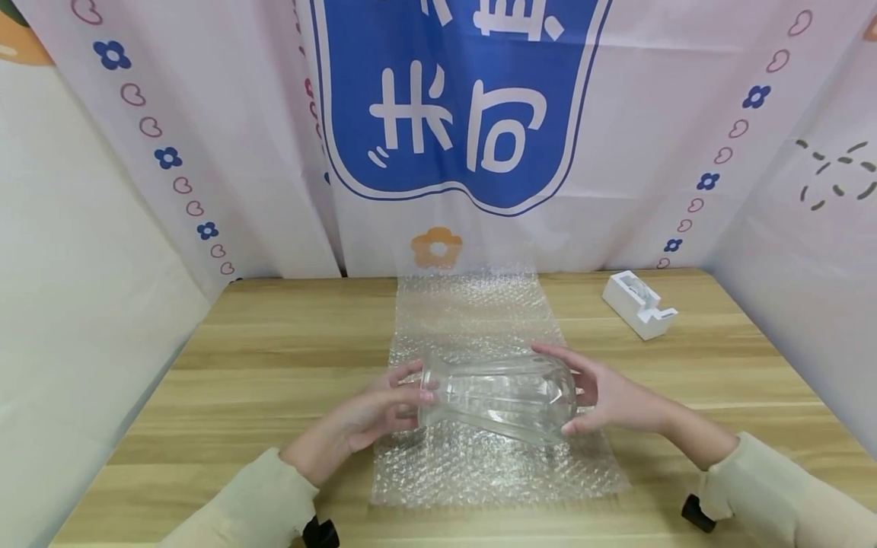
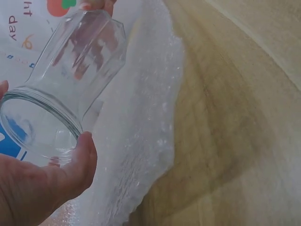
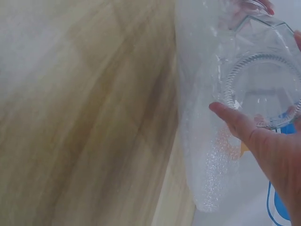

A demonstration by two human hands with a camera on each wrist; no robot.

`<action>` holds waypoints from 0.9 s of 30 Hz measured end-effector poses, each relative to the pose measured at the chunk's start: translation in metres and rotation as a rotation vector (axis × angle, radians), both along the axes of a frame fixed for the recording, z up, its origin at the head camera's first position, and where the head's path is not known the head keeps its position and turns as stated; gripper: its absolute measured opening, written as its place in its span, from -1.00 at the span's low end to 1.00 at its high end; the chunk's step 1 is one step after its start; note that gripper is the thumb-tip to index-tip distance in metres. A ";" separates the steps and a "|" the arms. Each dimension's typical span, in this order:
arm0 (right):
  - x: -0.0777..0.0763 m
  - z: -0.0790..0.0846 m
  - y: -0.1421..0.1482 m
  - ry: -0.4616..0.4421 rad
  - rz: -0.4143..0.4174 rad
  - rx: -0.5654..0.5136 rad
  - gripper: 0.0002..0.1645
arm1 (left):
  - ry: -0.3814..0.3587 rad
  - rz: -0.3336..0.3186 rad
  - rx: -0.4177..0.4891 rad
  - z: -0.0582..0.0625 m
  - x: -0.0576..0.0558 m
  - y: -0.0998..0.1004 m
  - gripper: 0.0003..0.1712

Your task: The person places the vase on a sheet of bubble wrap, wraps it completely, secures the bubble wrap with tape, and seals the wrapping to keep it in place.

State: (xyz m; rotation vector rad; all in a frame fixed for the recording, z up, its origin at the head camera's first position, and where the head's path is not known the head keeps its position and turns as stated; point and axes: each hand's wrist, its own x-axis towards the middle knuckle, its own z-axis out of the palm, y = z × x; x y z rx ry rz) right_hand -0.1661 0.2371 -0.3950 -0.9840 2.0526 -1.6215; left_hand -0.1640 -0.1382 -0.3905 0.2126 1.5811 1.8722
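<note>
A clear glass vase [image 1: 500, 396] lies on its side just above a sheet of bubble wrap [image 1: 473, 320] spread down the middle of the wooden table [image 1: 274, 358]. My left hand [image 1: 370, 415] grips the vase's flared mouth, thumb and fingers curled on the rim. My right hand [image 1: 610, 392] cups the wide base from the right, fingers over the top and thumb underneath. In the left wrist view the vase [image 2: 75, 70] shows its open rim, with my left hand's thumb [image 2: 82, 155] on it. In the right wrist view the vase [image 3: 263, 89] shows its round base beside my right hand [image 3: 268, 150].
A white tape dispenser [image 1: 639, 304] stands at the back right of the table. Printed cloth backdrops [image 1: 205, 152] close off the back and both sides. Bare wood lies to the left and right of the bubble wrap [image 2: 141, 132].
</note>
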 end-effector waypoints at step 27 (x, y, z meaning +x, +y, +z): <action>0.011 -0.002 0.003 0.012 -0.018 0.071 0.30 | 0.168 -0.187 -0.201 -0.011 -0.016 -0.006 -0.03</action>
